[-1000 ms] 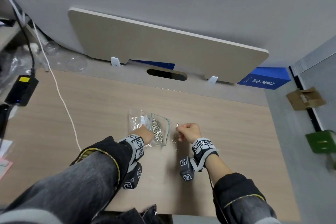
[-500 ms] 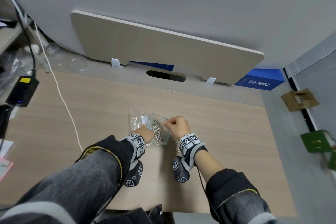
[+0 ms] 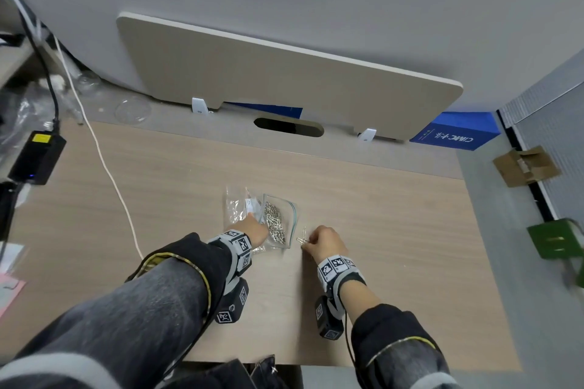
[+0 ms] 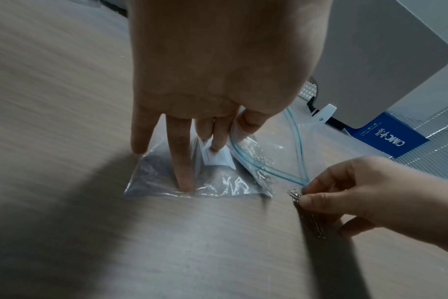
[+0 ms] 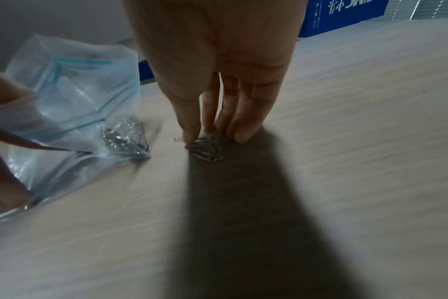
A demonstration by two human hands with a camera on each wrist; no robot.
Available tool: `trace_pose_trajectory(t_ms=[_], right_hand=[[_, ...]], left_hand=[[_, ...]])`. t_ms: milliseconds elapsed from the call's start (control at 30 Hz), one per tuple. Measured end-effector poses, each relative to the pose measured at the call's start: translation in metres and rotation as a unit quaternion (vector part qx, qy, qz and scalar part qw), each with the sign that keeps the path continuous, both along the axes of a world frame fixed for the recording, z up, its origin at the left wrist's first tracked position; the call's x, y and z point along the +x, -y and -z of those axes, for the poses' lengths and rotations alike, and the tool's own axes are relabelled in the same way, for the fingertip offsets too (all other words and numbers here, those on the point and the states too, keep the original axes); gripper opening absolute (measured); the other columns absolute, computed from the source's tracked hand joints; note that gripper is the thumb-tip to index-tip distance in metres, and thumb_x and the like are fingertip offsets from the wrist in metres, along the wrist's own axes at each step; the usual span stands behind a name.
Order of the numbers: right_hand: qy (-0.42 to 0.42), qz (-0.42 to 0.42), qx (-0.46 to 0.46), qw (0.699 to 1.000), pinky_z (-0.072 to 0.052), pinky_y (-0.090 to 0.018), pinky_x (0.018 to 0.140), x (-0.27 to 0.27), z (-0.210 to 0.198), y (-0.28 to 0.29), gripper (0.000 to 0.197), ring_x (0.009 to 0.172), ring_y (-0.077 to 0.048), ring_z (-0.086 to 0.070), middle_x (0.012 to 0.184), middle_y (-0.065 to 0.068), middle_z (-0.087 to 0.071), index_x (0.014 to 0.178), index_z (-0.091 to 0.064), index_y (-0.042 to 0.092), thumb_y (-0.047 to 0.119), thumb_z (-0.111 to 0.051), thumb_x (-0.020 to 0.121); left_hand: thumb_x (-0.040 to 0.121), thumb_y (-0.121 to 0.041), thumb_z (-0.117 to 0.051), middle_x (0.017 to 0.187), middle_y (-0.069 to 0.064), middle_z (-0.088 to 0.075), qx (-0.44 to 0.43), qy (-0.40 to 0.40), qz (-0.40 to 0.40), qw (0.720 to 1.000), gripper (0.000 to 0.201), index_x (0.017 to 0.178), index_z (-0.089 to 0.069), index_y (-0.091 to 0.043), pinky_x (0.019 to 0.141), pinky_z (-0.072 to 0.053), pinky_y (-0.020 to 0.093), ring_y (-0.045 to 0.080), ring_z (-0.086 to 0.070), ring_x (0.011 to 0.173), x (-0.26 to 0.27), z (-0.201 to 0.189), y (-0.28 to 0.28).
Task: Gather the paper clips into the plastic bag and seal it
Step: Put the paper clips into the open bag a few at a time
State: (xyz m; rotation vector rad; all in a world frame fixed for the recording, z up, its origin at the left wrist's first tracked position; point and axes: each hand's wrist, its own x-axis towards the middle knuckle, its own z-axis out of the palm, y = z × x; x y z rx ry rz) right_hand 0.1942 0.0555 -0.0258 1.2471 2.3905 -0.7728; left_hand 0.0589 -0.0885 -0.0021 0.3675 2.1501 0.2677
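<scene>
Few loose paper clips [image 5: 207, 150] remaining; right hand [image 3: 327, 241], back from plastic bag [image 3: 286, 215], pinching them; left hand [image 3: 254, 229] gripping bag mouth open.

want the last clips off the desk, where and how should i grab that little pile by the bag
Take the loose paper clips from above, at their overlapping ends nearest the right hand. They lie flat on the desk, so a thumb-and-forefinger grip probably works best, perhaps after sliding them together.
</scene>
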Motion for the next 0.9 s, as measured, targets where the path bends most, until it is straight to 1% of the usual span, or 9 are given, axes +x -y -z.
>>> trace_pose_trajectory(t_ms=[67, 200, 367, 433, 533, 700, 767, 833, 900], right_hand=[[-0.006, -0.006, 0.023, 1.0, -0.046, -0.029, 0.081, 0.0, 0.004, 0.001, 0.017, 0.097, -0.024, -0.061, 0.107, -0.004, -0.061, 0.091, -0.063, 0.019, 0.031, -0.07, 0.081], [-0.013, -0.058, 0.051, 0.997, -0.045, -0.029, 0.079, -0.001, 0.008, 0.003, 0.013, 0.1, -0.026, -0.06, 0.108, -0.005, -0.062, 0.093, -0.066, 0.016, 0.028, -0.065, 0.087], [0.01, -0.105, 0.04, 0.994, -0.049, -0.031, 0.081, -0.005, 0.007, -0.002, 0.015, 0.099, -0.028, -0.062, 0.104, -0.007, -0.067, 0.095, -0.067, 0.016, 0.026, -0.06, 0.086], [0.024, -0.112, 0.026, 0.993, -0.049, -0.031, 0.079, -0.008, 0.004, -0.004, 0.015, 0.097, -0.029, -0.063, 0.102, -0.007, -0.068, 0.093, -0.067, 0.015, 0.022, -0.057, 0.085], [0.041, -0.12, 0.002, 0.992, -0.049, -0.03, 0.075, -0.012, 0.002, -0.006, 0.017, 0.093, -0.03, -0.065, 0.099, -0.009, -0.07, 0.091, -0.068, 0.012, 0.017, -0.054, 0.084], [0.045, -0.135, -0.015, 0.99, -0.044, -0.028, 0.071, -0.011, 0.002, -0.007, 0.017, 0.094, -0.03, -0.064, 0.101, -0.01, -0.068, 0.094, -0.065, 0.011, 0.018, -0.052, 0.085], [0.04, -0.137, -0.018, 0.99, -0.042, -0.028, 0.071, -0.008, 0.003, -0.007, 0.018, 0.094, -0.03, -0.062, 0.102, -0.009, -0.066, 0.096, -0.063, 0.012, 0.021, -0.051, 0.087], [0.027, -0.122, -0.038, 0.991, -0.044, -0.03, 0.074, -0.004, 0.003, -0.009, 0.016, 0.093, -0.029, -0.061, 0.099, -0.007, -0.064, 0.095, -0.06, 0.013, 0.024, -0.052, 0.088], [-0.015, -0.063, -0.076, 0.995, -0.048, -0.034, 0.077, -0.001, 0.003, -0.011, 0.009, 0.086, -0.026, -0.06, 0.088, -0.004, -0.063, 0.087, -0.057, 0.016, 0.025, -0.056, 0.087]], left_hand=[[0.095, -0.036, -0.033, 0.15, 0.01, -0.041, -0.002, -0.002, 0.003, 1.0, 0.062, 0.151, -0.021, -0.012, 0.108, -0.04, 0.038, 0.032, -0.048, 0.13, 0.0, 0.0, 0.0], [0.096, -0.038, -0.032, 0.152, 0.01, -0.037, -0.001, 0.001, -0.001, 1.0, 0.063, 0.152, -0.018, -0.012, 0.11, -0.039, 0.038, 0.031, -0.045, 0.134, 0.0, 0.0, 0.0], [0.095, -0.04, -0.032, 0.151, 0.009, -0.04, 0.002, 0.002, -0.002, 1.0, 0.064, 0.152, -0.017, -0.014, 0.104, -0.044, 0.037, 0.029, -0.052, 0.126, 0.0, 0.0, 0.0], [0.095, -0.04, -0.032, 0.149, 0.009, -0.041, 0.002, 0.004, -0.008, 1.0, 0.064, 0.152, -0.017, -0.015, 0.103, -0.045, 0.036, 0.029, -0.054, 0.124, 0.001, 0.0, -0.001], [0.094, -0.041, -0.032, 0.149, 0.01, -0.043, 0.001, 0.006, -0.013, 1.0, 0.065, 0.152, -0.018, -0.014, 0.105, -0.044, 0.039, 0.031, -0.053, 0.124, 0.001, -0.001, -0.001], [0.094, -0.04, -0.033, 0.149, 0.011, -0.042, -0.004, 0.009, -0.009, 1.0, 0.065, 0.152, -0.016, -0.013, 0.107, -0.043, 0.04, 0.031, -0.052, 0.125, 0.001, -0.002, -0.002], [0.095, -0.038, -0.033, 0.149, 0.012, -0.041, -0.004, 0.011, -0.01, 1.0, 0.065, 0.152, -0.016, -0.013, 0.107, -0.042, 0.04, 0.032, -0.051, 0.127, 0.001, -0.002, -0.003], [0.094, -0.038, -0.034, 0.15, 0.012, -0.04, -0.003, 0.015, -0.011, 1.0, 0.066, 0.152, -0.015, -0.013, 0.107, -0.042, 0.04, 0.032, -0.05, 0.128, 0.0, -0.002, -0.002], [0.092, -0.038, -0.034, 0.148, 0.012, -0.043, 0.0, 0.02, -0.011, 1.0, 0.067, 0.151, -0.017, -0.012, 0.106, -0.043, 0.041, 0.032, -0.052, 0.126, -0.001, -0.001, -0.002]])
